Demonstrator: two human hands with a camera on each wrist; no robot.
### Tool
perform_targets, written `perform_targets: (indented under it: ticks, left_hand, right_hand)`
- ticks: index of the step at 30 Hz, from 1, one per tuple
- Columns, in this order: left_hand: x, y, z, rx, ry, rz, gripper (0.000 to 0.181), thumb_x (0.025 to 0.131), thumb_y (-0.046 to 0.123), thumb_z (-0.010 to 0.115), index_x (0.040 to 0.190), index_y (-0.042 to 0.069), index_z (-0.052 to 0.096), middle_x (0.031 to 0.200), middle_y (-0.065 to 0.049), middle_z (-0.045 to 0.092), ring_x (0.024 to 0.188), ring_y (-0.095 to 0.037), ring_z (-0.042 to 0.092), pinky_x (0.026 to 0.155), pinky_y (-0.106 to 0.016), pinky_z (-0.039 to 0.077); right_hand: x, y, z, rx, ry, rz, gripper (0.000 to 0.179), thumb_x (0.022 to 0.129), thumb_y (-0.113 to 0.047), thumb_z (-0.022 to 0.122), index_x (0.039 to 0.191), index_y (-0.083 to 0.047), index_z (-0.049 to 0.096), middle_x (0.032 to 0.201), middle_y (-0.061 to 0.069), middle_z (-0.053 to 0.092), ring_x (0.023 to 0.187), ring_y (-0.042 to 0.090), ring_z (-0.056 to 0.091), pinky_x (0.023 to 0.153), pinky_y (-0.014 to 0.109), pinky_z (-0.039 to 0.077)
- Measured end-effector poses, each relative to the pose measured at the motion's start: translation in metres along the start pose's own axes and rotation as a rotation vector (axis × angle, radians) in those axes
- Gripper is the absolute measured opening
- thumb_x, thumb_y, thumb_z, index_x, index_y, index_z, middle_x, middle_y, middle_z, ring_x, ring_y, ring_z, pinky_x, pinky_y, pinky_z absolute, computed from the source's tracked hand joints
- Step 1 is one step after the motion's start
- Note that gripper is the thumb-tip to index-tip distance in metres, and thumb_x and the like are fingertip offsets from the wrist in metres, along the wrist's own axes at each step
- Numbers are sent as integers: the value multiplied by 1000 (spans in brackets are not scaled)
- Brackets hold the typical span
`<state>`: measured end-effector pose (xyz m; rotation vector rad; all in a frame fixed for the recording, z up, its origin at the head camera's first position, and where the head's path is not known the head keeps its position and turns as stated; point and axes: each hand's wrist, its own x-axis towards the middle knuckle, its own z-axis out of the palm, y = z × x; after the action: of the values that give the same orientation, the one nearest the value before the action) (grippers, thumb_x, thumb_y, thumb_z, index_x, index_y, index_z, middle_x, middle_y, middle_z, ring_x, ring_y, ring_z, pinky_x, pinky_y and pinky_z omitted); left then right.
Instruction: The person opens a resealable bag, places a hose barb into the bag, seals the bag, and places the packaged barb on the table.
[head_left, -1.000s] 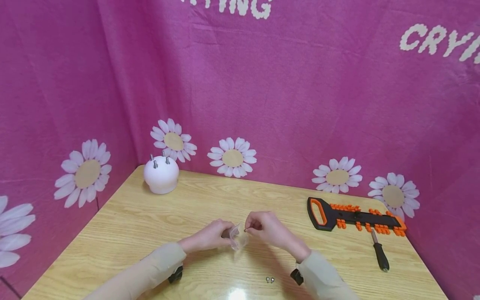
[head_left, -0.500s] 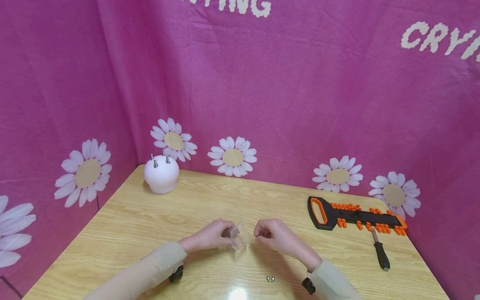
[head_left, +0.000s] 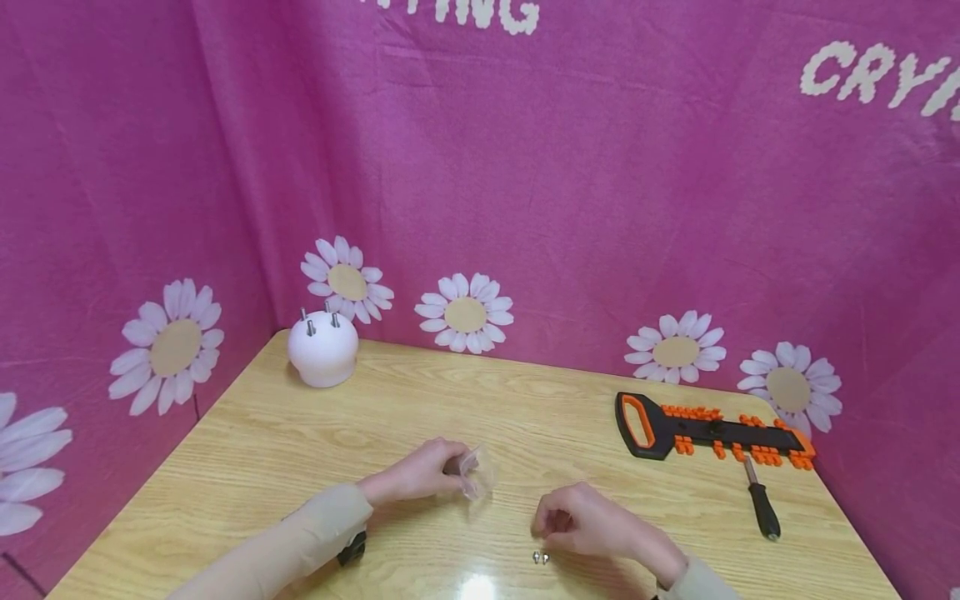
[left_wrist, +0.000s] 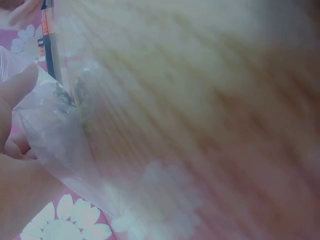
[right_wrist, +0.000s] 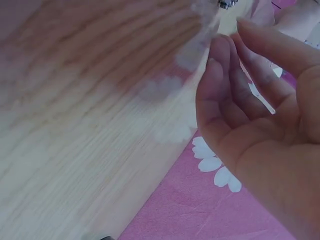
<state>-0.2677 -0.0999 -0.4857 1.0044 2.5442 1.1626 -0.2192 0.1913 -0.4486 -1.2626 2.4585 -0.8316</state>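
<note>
My left hand grips a clear plastic bag by its side, just above the table. Through the film in the left wrist view, small metal pieces show inside the bag. My right hand hovers low over the table, to the right of the bag. Its fingers are loosely bent, the thumb stands apart from them, and nothing shows between. Right below that hand lie two small metal screws side by side.
At the back left stands a white rounded base with several metal posts pointing up. A black and orange tool rack lies at the right, with a black-handled screwdriver near it. Pink cloth closes off the wooden table behind.
My right hand has let go of a small thing it pinched at the bag's mouth. It has moved right and toward me, down to the two screws. The left hand stays put.
</note>
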Motion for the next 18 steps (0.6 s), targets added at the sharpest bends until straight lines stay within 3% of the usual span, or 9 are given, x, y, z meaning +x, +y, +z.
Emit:
perform_targets:
  ticks: [5,18]
  left_hand:
    - [0,0,1,7,6,9,20,86,18,77,93,3,65,80,0,68,67,2,45,63,-15,41]
    - [0,0,1,14,11,6,23,85,21,78,92,4,65,81,0,69,67,3,44,64,-15,40]
  right_hand:
    - [-5,0,5,16,-48,-18,15,81,3,74,89,-9,70,84,1,72,76,-7,58,66,16,53]
    - [-8,2,12,33,-37,-18,12,84,1,73,85,-10,69,81,-1,70,73,-10,52,63,14,50]
